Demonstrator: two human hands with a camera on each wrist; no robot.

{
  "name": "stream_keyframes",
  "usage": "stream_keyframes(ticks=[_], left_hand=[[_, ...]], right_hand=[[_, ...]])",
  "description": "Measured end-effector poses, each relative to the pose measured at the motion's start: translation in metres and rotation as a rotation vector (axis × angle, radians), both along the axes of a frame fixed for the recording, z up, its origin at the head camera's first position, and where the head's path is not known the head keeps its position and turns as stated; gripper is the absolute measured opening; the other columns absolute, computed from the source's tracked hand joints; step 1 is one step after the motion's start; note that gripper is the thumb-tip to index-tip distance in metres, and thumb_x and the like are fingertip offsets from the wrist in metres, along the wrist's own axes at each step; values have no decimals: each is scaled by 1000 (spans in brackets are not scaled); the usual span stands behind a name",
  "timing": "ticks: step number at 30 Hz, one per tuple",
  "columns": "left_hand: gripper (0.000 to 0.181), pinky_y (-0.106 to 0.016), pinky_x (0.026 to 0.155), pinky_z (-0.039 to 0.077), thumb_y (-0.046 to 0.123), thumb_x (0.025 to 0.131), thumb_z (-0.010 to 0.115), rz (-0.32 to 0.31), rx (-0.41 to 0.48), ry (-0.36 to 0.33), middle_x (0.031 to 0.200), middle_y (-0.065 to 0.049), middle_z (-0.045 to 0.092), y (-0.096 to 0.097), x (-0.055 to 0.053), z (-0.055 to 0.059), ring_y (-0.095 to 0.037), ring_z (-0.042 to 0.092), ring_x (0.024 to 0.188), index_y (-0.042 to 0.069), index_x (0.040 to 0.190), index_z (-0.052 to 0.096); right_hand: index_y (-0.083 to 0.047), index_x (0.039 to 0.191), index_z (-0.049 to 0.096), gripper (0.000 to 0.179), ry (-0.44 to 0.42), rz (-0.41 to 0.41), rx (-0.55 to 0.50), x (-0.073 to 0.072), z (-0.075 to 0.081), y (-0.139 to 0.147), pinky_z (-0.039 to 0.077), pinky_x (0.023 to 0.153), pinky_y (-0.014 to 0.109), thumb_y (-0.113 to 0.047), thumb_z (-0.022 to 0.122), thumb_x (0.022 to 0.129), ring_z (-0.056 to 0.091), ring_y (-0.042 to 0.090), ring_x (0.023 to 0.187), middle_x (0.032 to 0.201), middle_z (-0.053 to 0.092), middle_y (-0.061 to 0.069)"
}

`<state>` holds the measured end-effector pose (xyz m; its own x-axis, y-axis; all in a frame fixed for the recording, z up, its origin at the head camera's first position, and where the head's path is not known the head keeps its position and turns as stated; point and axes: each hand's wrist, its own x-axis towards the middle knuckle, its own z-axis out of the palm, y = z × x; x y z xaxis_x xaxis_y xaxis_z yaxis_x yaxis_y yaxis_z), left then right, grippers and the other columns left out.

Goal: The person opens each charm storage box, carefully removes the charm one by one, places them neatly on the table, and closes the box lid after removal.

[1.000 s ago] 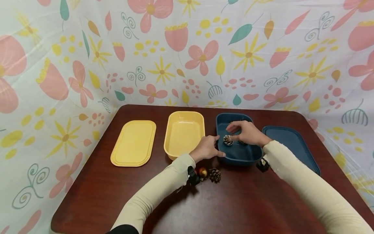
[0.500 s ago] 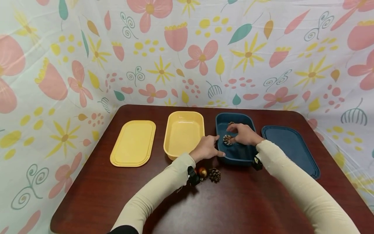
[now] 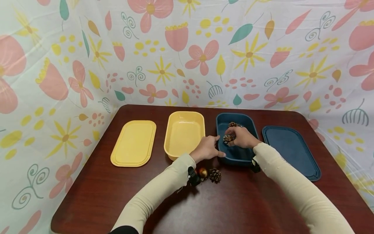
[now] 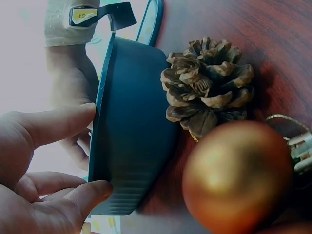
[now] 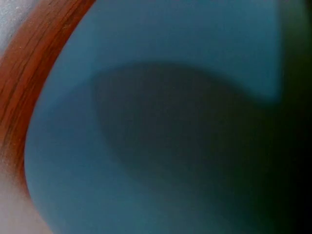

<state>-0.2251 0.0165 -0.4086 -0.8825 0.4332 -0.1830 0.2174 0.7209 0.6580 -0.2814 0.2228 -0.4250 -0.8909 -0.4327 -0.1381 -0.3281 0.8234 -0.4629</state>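
In the head view my right hand reaches into the blue box, its fingertips and thumb pinching a pine cone near the left wall. Behind it inside the box lies another pine cone, partly covered by the hand. My left hand touches the box's left side with spread fingers. Seen from the left wrist, the thumb meets the rim and a lower fingertip rests on the outer wall. The right wrist view shows only blurred blue surface and shadow.
A pine cone and a gold bauble lie on the table by my left wrist. Left of the blue box stand a yellow box and a yellow lid. A blue lid lies at the right.
My right hand has moved slightly left and lower in the blue box, and its fingers have closed on the pine cone. My left hand stays at the box's side.
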Motion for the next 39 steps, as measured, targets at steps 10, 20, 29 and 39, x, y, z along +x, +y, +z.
stream_keyframes(ticks=[10,20,29,39], left_hand=[[85,-23,51,31,32,86,81,-8,5,0,62,-1,50,-1,-1,-2,-12,33,49,7,155,39],[85,-23,52,33,31,86,81,-9,33,-6,64,0,51,0,-2,-6,-11,35,48,7,155,37],[86,-23,54,35,30,85,82,3,47,-7,67,-2,52,-1,-2,-6,-11,36,50,6,155,38],[86,-22,64,42,29,85,82,40,59,-38,106,-12,71,1,0,-6,-12,42,54,9,156,37]], right_hand=[[-4,124,66,42,37,-13,-19,0,-3,-1,56,91,54,-5,78,84,62,40,114,123,67,22],[-5,126,66,43,30,-42,-91,8,2,2,59,80,47,-7,78,85,66,36,104,125,64,24],[-5,130,64,44,-10,-29,-260,14,15,7,56,91,54,-7,76,87,63,40,116,139,57,23],[-11,131,63,43,-72,-45,-400,33,34,17,59,89,45,-15,76,90,61,37,120,147,49,18]])
